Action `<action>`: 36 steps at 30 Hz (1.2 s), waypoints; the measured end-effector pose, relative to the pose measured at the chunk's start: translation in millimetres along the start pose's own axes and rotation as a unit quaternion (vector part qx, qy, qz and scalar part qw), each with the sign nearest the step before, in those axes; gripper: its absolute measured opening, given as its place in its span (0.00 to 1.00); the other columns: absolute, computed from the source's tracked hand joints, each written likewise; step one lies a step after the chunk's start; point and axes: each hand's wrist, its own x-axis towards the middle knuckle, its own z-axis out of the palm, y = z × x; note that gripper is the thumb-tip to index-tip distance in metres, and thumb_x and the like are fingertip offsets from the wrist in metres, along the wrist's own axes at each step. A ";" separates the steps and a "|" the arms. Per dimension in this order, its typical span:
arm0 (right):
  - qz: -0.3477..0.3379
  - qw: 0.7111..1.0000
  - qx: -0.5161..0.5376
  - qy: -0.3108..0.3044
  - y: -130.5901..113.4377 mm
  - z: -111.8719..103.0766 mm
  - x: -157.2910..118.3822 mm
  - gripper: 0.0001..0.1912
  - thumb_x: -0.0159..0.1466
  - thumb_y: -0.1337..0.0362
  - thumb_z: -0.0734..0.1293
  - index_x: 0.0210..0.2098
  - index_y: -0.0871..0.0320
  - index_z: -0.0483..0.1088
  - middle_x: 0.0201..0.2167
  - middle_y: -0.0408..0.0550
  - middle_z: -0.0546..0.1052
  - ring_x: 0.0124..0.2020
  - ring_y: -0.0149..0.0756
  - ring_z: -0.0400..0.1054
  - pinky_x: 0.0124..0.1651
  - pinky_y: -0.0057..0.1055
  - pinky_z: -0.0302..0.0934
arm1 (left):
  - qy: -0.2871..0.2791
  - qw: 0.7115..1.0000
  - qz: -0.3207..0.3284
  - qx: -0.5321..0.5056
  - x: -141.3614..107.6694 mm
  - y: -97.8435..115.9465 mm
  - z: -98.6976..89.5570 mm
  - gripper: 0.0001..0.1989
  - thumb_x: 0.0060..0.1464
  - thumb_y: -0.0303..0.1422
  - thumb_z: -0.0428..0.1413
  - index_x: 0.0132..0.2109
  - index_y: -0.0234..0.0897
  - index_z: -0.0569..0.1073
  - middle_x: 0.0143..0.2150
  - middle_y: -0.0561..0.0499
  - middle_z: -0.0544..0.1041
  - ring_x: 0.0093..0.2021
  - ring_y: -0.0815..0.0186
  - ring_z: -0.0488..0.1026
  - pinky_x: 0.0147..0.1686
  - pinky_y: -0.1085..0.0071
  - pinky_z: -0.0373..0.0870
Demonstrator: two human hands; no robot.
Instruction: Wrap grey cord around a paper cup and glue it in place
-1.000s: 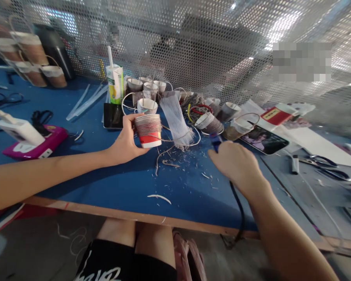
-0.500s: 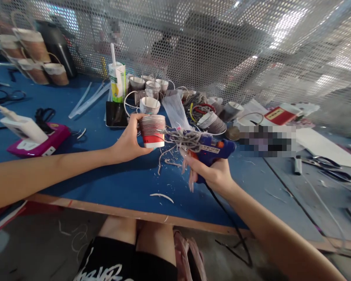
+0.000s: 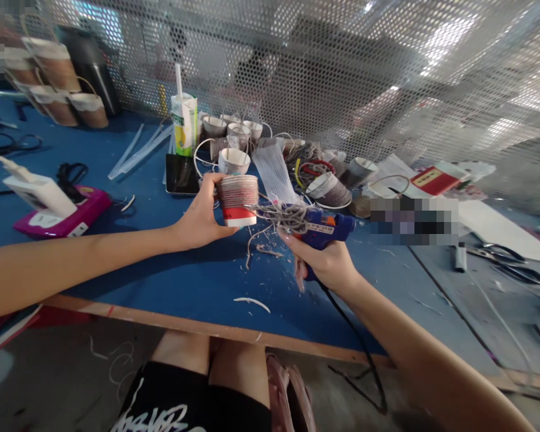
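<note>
A red and white paper cup point(image 3: 238, 201), its upper part wound with grey-pink cord, is gripped from the left by my left hand point(image 3: 201, 217). My right hand point(image 3: 328, 262) is closed round a blue glue gun point(image 3: 321, 228), whose front end points left at the cup's side. A tangle of grey cord point(image 3: 290, 216) lies over the front of the gun. Whether the nozzle touches the cup is hidden by the strands. The cup is held just above the blue table, nearly upright.
Cord-wrapped cups point(image 3: 234, 162) and a drink carton point(image 3: 184, 126) stand behind my hands. A magenta power strip point(image 3: 63, 213) is at the left, scissors point(image 3: 504, 253) at the right. A black phone point(image 3: 181, 175) lies near the carton. The gun's cable hangs over the table edge.
The rear of the glue gun has tilted slightly and shifted left, bringing my right hand's fingers closer in. The cup remains in my left hand, and the whole view has shifted a little.
</note>
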 end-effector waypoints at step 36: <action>0.045 0.996 -0.071 0.043 0.5 -6.7 -2.9 0.10 0.49 0.62 0.64 0.14 0.55 0.60 0.06 0.39 0.63 0.09 0.29 0.60 0.15 0.26 0.57 | 0.009 0.999 0.003 -0.040 -0.3 -4.4 1.1 0.37 0.39 0.32 0.69 0.52 0.43 0.57 0.48 0.47 0.67 0.46 0.62 0.73 0.45 0.61 0.77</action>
